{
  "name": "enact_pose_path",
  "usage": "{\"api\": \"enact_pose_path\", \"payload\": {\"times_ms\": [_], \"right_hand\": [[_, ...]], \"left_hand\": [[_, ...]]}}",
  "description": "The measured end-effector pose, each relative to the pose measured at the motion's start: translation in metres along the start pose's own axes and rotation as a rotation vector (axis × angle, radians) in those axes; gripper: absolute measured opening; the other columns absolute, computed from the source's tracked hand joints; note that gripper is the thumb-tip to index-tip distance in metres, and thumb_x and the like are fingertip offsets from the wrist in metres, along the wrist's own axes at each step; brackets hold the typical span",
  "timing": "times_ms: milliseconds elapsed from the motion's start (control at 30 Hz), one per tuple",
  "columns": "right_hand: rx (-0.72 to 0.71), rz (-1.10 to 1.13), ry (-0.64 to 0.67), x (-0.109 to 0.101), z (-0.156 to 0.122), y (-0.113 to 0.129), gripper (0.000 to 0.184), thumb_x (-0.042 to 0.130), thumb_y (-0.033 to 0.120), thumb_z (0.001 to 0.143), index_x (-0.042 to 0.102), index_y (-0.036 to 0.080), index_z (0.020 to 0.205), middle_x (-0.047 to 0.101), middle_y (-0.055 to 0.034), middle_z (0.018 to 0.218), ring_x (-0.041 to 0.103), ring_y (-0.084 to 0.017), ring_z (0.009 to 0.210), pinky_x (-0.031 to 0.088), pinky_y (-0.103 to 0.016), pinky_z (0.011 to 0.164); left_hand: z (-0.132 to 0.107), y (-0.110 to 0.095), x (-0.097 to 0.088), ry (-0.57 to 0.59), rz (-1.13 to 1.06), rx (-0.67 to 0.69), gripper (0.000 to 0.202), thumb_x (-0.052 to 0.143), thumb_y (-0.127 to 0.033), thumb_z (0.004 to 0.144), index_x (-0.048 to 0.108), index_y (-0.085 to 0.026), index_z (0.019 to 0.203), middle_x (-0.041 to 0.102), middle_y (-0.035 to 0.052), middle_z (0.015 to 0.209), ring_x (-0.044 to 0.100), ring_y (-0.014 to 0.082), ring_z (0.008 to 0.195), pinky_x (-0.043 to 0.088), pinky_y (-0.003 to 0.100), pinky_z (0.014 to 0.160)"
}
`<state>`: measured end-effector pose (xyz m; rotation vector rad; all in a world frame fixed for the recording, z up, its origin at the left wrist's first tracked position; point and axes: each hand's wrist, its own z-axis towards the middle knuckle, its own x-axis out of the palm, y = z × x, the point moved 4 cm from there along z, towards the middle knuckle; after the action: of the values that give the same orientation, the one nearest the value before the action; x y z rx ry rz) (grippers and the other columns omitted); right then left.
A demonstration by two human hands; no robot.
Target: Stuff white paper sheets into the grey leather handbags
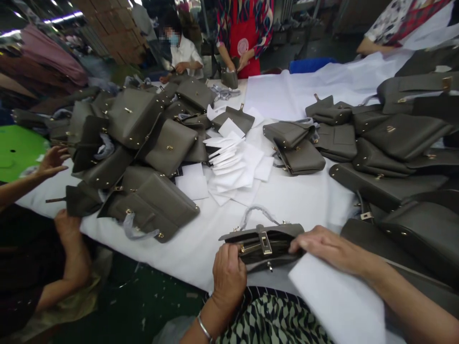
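Observation:
A grey-green handbag (263, 246) with gold clasps lies at the table's near edge, mouth facing me. My left hand (228, 274) grips its left end, fingers curled over the opening. My right hand (324, 248) rests on its right end, fingertips tucked into the mouth. A white sheet (337, 301) lies under my right forearm.
Heaps of identical handbags (143, 138) cover the white-clothed table (308, 200) to left and right. White paper sheets (233, 162) are stacked in the middle. A co-worker's hands (53, 162) reach in at the left; other people stand at the far end.

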<state>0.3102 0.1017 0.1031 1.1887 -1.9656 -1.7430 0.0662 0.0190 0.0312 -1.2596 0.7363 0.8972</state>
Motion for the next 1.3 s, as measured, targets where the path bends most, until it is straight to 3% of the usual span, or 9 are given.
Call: {"api": "enact_pose_path", "payload": {"times_ms": [100,233,333,433,633,867,1033,1200,1300], "right_hand": [[-0.058,-0.432,0.19,0.03,0.019,0.015,0.039,0.036,0.032,0.094,0.066,0.017,0.073,0.063,-0.0039,0.064,0.055,-0.016,0.058,0.04,-0.029,0.061],[0.012,-0.791,0.189,0.061,0.046,0.005,0.026,0.041,0.009,0.082,0.066,0.013,0.085,0.068,-0.0114,0.073,0.062,-0.022,0.065,0.041,-0.03,0.062],[-0.039,-0.785,0.217,0.077,0.067,-0.001,0.034,0.04,0.006,0.08,0.064,0.014,0.102,0.07,-0.0124,0.087,0.065,-0.023,0.075,0.043,-0.03,0.065],[-0.095,-0.692,0.316,0.09,0.088,-0.001,0.036,0.038,0.012,0.085,0.061,0.019,0.112,0.07,-0.0096,0.096,0.066,-0.023,0.082,0.045,-0.03,0.068],[-0.011,-0.664,0.663,0.108,0.113,-0.012,0.023,0.046,0.016,0.08,0.068,0.015,0.086,0.07,-0.0106,0.082,0.062,-0.02,0.07,0.04,-0.028,0.06],[0.019,-0.438,0.623,0.098,0.113,-0.013,0.017,0.056,0.033,0.08,0.061,0.016,0.078,0.06,-0.0011,0.07,0.05,-0.012,0.06,0.035,-0.023,0.055],[0.034,-0.538,0.571,0.091,0.104,-0.006,0.01,0.057,0.025,0.073,0.058,0.018,0.066,0.054,0.0022,0.061,0.044,-0.011,0.056,0.029,-0.024,0.053],[0.304,-0.56,0.489,0.036,0.069,-0.037,0.007,0.056,0.02,0.067,0.056,0.018,0.06,0.05,0.0024,0.057,0.044,-0.012,0.056,0.029,-0.025,0.053],[0.401,-0.445,0.409,0.003,0.036,-0.06,0.007,0.053,0.02,0.067,0.053,0.017,0.061,0.049,0.0026,0.057,0.042,-0.011,0.058,0.029,-0.025,0.054]], "left_hand": [[0.006,0.002,-0.001,0.085,0.091,-0.002,0.037,0.057,-0.006,0.072,0.058,-0.02,0.106,0.059,0.0116,0.106,0.047,0.0304,0.103,0.043,0.047,0.089],[0.012,0.0,-0.002,0.164,0.115,-0.004,0.027,0.061,-0.006,0.071,0.063,-0.02,0.094,0.059,0.0097,0.101,0.046,0.0297,0.098,0.045,0.047,0.085],[0.012,0.003,0.004,0.209,0.072,-0.007,0.027,0.056,0.002,0.067,0.061,-0.02,0.083,0.056,0.0077,0.092,0.045,0.0247,0.089,0.045,0.04,0.077],[0.006,0.009,0.011,0.172,-0.065,0.032,0.034,0.05,0.007,0.059,0.059,-0.019,0.079,0.053,0.0054,0.088,0.043,0.0211,0.086,0.043,0.033,0.074],[-0.004,0.013,0.013,0.129,-0.135,0.02,0.036,0.046,0.007,0.059,0.061,-0.02,0.079,0.053,0.0043,0.089,0.042,0.0215,0.089,0.041,0.034,0.076],[0.01,0.012,0.001,0.254,-0.106,0.054,0.017,0.061,-0.006,0.07,0.058,-0.019,0.079,0.053,0.0028,0.093,0.042,0.0211,0.09,0.04,0.034,0.078],[0.013,0.008,-0.003,0.356,0.004,0.134,0.014,0.07,-0.02,0.074,0.057,-0.019,0.08,0.053,0.002,0.093,0.042,0.0219,0.091,0.038,0.036,0.077],[0.014,0.006,-0.004,0.415,0.048,0.174,0.014,0.069,-0.019,0.075,0.055,-0.019,0.078,0.055,0.0013,0.09,0.042,0.022,0.092,0.038,0.036,0.078],[0.019,0.003,-0.004,0.447,0.067,0.239,0.012,0.066,-0.02,0.078,0.054,-0.018,0.078,0.056,0.0016,0.089,0.043,0.022,0.091,0.037,0.037,0.077]]}}
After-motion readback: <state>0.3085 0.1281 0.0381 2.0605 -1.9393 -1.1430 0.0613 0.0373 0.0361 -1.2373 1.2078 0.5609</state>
